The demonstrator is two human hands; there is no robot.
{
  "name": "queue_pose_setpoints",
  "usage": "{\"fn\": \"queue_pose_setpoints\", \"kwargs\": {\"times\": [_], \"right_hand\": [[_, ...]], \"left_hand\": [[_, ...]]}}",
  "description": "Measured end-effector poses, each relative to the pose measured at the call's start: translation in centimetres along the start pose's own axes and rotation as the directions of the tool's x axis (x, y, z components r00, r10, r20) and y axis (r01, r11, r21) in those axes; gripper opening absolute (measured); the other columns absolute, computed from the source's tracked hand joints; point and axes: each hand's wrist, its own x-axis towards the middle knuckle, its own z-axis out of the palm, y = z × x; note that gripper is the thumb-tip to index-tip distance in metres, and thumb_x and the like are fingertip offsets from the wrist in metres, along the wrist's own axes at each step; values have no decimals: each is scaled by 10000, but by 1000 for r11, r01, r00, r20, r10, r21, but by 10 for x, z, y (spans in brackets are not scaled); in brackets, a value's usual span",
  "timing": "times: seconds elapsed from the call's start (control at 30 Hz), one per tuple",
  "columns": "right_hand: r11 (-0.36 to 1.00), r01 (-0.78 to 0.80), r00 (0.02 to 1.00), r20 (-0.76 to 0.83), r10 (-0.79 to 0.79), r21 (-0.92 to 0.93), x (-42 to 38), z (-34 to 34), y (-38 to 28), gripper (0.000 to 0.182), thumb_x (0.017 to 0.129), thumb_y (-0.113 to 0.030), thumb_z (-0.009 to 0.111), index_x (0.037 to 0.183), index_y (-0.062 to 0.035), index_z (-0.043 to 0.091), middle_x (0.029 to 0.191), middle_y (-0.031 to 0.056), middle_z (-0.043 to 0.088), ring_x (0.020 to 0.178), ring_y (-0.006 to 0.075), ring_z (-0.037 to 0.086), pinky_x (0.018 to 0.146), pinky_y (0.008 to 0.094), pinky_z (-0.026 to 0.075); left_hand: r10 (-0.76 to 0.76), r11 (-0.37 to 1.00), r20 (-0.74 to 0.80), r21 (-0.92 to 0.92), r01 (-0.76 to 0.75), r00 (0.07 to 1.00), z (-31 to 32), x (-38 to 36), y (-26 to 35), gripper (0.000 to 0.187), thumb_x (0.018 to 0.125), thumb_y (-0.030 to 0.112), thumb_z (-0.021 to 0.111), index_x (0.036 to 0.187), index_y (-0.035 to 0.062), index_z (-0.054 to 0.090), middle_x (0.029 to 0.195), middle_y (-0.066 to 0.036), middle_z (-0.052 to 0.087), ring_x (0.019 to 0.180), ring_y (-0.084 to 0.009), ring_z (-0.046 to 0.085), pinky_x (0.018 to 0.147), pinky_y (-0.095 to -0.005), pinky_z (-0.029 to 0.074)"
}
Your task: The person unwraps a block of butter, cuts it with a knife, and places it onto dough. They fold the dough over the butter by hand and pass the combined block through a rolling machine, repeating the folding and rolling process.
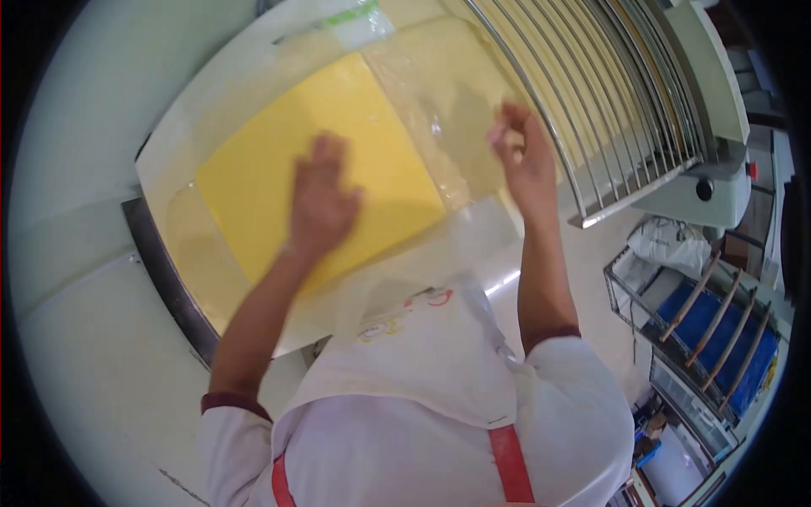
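Note:
A square yellow butter sheet (355,127) lies flat on a longer pale sheet of dough (190,232). Over its middle is my left hand (323,198), slightly blurred, with fingers stretched out and nothing in them. Clear plastic film (414,101) runs along the butter sheet's right edge, over the dough. My right hand (530,160) is raised above the dough's right part, beside the metal bars, its fingers loosely curled with a gap at the thumb and nothing visible between them.
A metal bar guard (583,110) of a dough sheeter stands close at my right. Another piece of plastic with a green strip (353,13) lies at the far edge. A rack (718,329) with wooden rods and a white bag (670,245) are at the lower right.

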Motion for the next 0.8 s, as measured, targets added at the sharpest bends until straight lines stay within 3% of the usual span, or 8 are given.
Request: {"fn": "queue_pose_setpoints", "kwargs": {"times": [0.03,0.17,0.3,0.4,0.5,0.6,0.7,0.8], "right_hand": [[968,-29,999,28,37,-251,-15,5,0,442,838,-314,687,1115,5,555,1020,159,631,950,278,617,819,359,480],[745,-161,913,190,362,-647,-63,-7,-7,296,817,-290,711,852,-27,581,720,108,595,659,283,581,616,356,458],[863,-201,789,445,423,-464,-72,-10,-20,274,822,-266,683,725,-38,566,690,101,586,653,312,583,601,405,454],[973,87,785,616,66,-214,-75,4,-50,234,847,-230,624,719,-48,551,706,107,590,674,316,603,596,424,462],[921,314,693,718,-57,-230,-75,36,-65,174,867,-198,569,766,-56,583,741,110,619,727,304,628,609,412,495],[889,383,606,795,-37,-251,-80,59,-63,180,879,-201,542,786,-58,601,761,113,634,738,302,639,615,411,507],[864,414,560,828,4,-285,-77,68,-69,174,872,-188,528,795,-53,608,770,115,642,733,304,645,604,419,508],[833,478,551,834,-36,-280,-89,85,-80,186,875,-193,533,775,-51,600,743,109,633,714,311,640,606,434,503]], "left_hand": [[95,995,35,27,-96,995,4,5,21,692,917,366,468,1479,35,239,1540,-188,208,1450,-301,148,1159,-488,82],[229,971,206,23,-239,951,-1,44,34,670,943,414,406,1490,74,222,1556,-135,194,1449,-271,157,1163,-483,89],[248,963,107,78,-256,963,0,111,-7,657,949,395,423,1488,75,224,1553,-114,213,1442,-268,177,1162,-470,123],[151,988,-209,64,-140,966,28,181,-60,628,946,442,424,1409,24,356,1432,-170,421,1360,-299,356,1121,-418,266],[-375,916,107,-112,386,921,-55,223,-5,539,913,457,485,1224,22,552,1222,-169,606,1185,-343,538,991,-448,415],[-334,942,144,70,327,931,-23,251,-31,464,870,481,568,944,32,653,950,-153,680,912,-341,647,801,-443,489],[-335,925,-62,-210,315,940,-9,244,-68,428,887,436,572,830,22,663,797,-161,659,762,-312,638,708,-419,477],[-447,834,-75,-396,385,891,-29,183,-107,406,905,386,538,769,26,667,757,-175,657,733,-338,637,698,-433,469]]}}
